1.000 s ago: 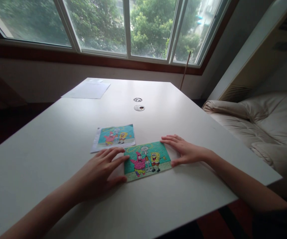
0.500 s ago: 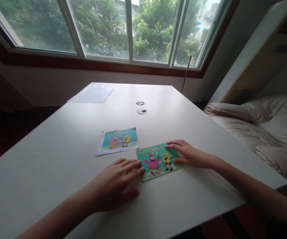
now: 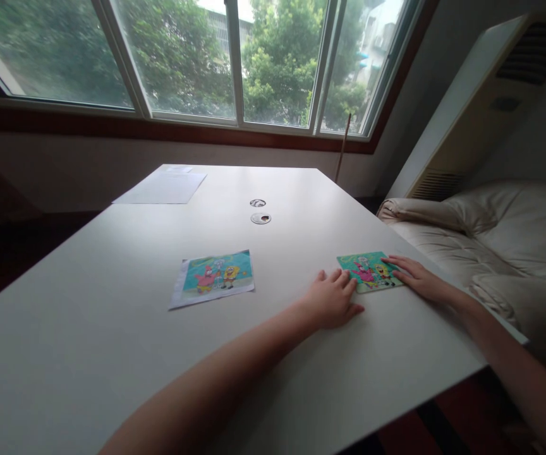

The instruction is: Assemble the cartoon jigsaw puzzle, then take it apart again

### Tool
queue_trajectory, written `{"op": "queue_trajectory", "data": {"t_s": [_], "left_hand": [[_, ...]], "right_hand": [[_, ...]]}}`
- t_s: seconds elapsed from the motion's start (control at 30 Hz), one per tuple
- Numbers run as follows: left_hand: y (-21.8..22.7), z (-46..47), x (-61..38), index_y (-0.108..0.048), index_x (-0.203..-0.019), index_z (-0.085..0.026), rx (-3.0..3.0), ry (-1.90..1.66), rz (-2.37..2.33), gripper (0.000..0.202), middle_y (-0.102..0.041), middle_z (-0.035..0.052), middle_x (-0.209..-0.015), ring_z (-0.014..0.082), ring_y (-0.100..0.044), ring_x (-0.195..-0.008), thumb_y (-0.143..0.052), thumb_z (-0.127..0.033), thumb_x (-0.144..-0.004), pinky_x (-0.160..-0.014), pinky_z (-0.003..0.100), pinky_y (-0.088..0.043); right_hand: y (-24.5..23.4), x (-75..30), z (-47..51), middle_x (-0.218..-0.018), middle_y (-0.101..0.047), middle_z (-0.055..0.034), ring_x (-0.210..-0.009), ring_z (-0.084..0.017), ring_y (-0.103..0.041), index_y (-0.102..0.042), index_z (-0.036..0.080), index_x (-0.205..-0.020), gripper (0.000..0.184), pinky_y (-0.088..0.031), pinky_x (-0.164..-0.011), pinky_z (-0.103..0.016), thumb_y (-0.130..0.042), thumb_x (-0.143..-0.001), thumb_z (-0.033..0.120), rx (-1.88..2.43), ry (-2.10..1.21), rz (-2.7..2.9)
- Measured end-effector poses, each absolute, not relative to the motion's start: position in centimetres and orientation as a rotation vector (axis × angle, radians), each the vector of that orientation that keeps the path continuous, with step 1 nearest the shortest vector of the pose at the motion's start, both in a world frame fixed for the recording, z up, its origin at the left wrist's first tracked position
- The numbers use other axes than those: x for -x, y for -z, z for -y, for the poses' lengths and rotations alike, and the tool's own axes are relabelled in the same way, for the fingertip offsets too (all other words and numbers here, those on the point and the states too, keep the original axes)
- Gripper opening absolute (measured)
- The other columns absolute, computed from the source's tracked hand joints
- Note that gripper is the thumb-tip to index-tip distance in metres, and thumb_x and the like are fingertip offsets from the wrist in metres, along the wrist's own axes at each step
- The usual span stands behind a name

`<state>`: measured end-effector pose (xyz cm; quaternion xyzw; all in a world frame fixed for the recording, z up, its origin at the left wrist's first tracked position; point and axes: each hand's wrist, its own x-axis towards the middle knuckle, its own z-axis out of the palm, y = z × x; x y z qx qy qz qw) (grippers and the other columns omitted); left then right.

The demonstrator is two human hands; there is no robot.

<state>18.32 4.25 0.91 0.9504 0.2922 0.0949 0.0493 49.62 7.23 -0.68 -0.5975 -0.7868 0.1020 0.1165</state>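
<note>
A small green cartoon jigsaw puzzle [image 3: 366, 270] lies flat on the white table toward the right side. At its left edge rests my left hand [image 3: 332, 301], fingers spread and touching the border. My right hand [image 3: 419, 280] lies along the opposite edge, its outstretched fingertips on the puzzle's right side. Neither hand is closed around it. A paper print [image 3: 218, 277] with the same cartoon picture and a white margin lies to the left, apart from both hands.
The white table [image 3: 126, 316] reaches toward the window. Two round inserts, a nearer disc [image 3: 260, 218] and a farther one [image 3: 257, 203], are set in its middle. White sheets [image 3: 162, 188] lie at the far left. A pale sofa [image 3: 514, 234] stands beyond the right edge.
Both hands have slid the jigsaw puzzle across the table, to the right and farther away, leaving a wide gap from the print. The camera view has shifted slightly.
</note>
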Motion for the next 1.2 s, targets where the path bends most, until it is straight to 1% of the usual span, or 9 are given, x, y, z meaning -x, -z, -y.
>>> {"op": "queue_trajectory", "data": {"t_s": [0.17, 0.47, 0.57, 0.67, 0.73, 0.87, 1.0, 1.1, 1.2], "left_hand": [[-0.5, -4.1, -21.5, -0.031, -0.138, -0.007, -2.858, -0.303, -0.958, 0.063, -0.034, 0.0196, -0.144, 0.0331, -0.029, -0.132, -0.022, -0.051, -0.094, -0.101, 0.057, -0.03], [-0.7, -3.9, -21.3, -0.029, -0.14, -0.01, -2.867, -0.256, -0.963, 0.061, -0.03, 0.0177, -0.146, 0.0309, -0.027, -0.134, -0.02, -0.05, -0.095, -0.104, 0.054, -0.027], [-1.3, -3.4, -19.1, -0.031, -0.14, -0.014, -2.901, -0.203, -0.899, 0.059, -0.032, 0.0146, -0.146, 0.0298, -0.028, -0.134, -0.024, -0.051, -0.095, -0.105, 0.051, -0.028], [-2.2, -2.4, -14.7, -0.035, -0.138, -0.018, -2.927, -0.147, -0.889, 0.057, -0.036, 0.0115, -0.145, 0.0288, -0.026, -0.135, -0.03, -0.052, -0.093, -0.108, 0.05, -0.022], [-2.9, -1.7, -10.9, -0.036, -0.138, -0.018, -2.918, -0.121, -0.967, 0.056, -0.037, 0.0119, -0.144, 0.0299, -0.028, -0.135, -0.029, -0.05, -0.094, -0.107, 0.051, -0.024], [-3.4, -0.3, -2.6, -0.034, -0.14, -0.017, -2.866, 0.021, -1.396, 0.056, -0.037, 0.0124, -0.144, 0.0325, -0.03, -0.133, -0.037, -0.046, -0.093, -0.105, 0.054, -0.025], [-1.9, 0.8, 4.0, -0.046, -0.133, -0.009, -2.712, 0.182, -1.901, 0.059, -0.04, 0.0179, -0.141, 0.0375, -0.035, -0.13, -0.04, -0.047, -0.088, -0.101, 0.054, -0.029], [-0.8, 1.1, 5.7, -0.044, -0.135, -0.011, -2.579, 0.241, -1.996, 0.059, -0.045, 0.0175, -0.137, 0.0357, -0.043, -0.124, -0.034, -0.046, -0.088, -0.096, 0.054, -0.034], [-1.0, 1.1, 4.3, -0.043, -0.136, -0.011, -2.573, 0.243, -1.975, 0.058, -0.044, 0.017, -0.138, 0.0336, -0.042, -0.125, -0.034, -0.043, -0.089, -0.098, 0.051, -0.034]], "right_hand": [[1.9, -52.2, -8.2, -0.138, -0.047, -0.012, -0.13, -0.026, -0.04, -0.052, 0.018, -0.128, 0.054, -0.027, -0.111, -0.044, -0.034, -0.086, 0.046, 1.753, -0.268, 2.186], [2.8, -52.4, -8.2, -0.134, -0.051, -0.0119, -0.127, -0.027, -0.044, -0.054, 0.018, -0.126, 0.051, -0.032, -0.108, -0.045, -0.034, -0.086, 0.043, 1.709, -0.17, 2.167], [2.8, -52.5, -8.1, -0.132, -0.053, -0.012, -0.124, -0.027, -0.047, -0.055, 0.018, -0.124, 0.05, -0.035, -0.106, -0.046, -0.034, -0.086, 0.043, 1.707, -0.139, 2.177], [2.8, -52.4, -8.0, -0.128, -0.056, -0.0119, -0.12, -0.027, -0.05, -0.056, 0.019, -0.123, 0.048, -0.037, -0.104, -0.047, -0.034, -0.087, 0.042, 1.696, -0.056, 2.182], [2.4, -51.7, -8.0, -0.127, -0.057, -0.0136, -0.119, -0.027, -0.05, -0.055, 0.017, -0.124, 0.048, -0.037, -0.103, -0.047, -0.032, -0.089, 0.041, 1.679, 0.026, 2.205], [0.8, -47.4, -7.6, -0.127, -0.056, -0.0147, -0.121, -0.03, -0.047, -0.057, 0.017, -0.122, 0.048, -0.035, -0.103, -0.051, -0.031, -0.091, 0.042, 1.627, 0.14, 2.335], [-1.7, -39.9, -6.2, -0.134, -0.05, -0.0102, -0.126, -0.029, -0.041, -0.055, 0.023, -0.124, 0.041, -0.032, -0.104, -0.052, -0.036, -0.092, 0.041, 1.393, 0.037, 2.614], [-3.3, -34.2, -5.4, -0.136, -0.048, -0.0086, -0.129, -0.025, -0.039, -0.05, 0.024, -0.129, 0.041, -0.03, -0.106, -0.048, -0.039, -0.093, 0.04, 1.16, -0.089, 2.791], [-4.0, -29.2, -5.2, -0.138, -0.047, -0.0094, -0.13, -0.024, -0.037, -0.045, 0.021, -0.133, 0.043, -0.025, -0.108, -0.049, -0.04, -0.093, 0.038, 0.969, -0.178, 2.904]]}}
